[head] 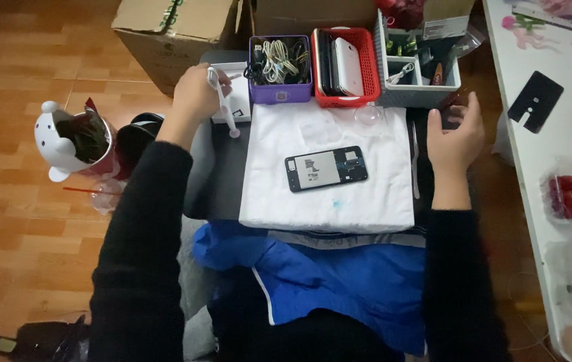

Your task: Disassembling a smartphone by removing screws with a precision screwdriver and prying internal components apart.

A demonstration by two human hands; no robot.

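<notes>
I've got my left hand (195, 94) up at the counter's (222, 174) far-left corner, grip clenched on a white plastic tool with a small suction cup (222, 100) dangling at its tip, just in front of the purple basket of cables (280, 69). My right hand (455, 134) hovers at the right edge, fingers loosely curled, grasping nothing. Between them the opened phone frame (326, 168) lies flat on the white cloth (329, 201), near the middle. The red basket (346, 67) sits along the far edge.
</notes>
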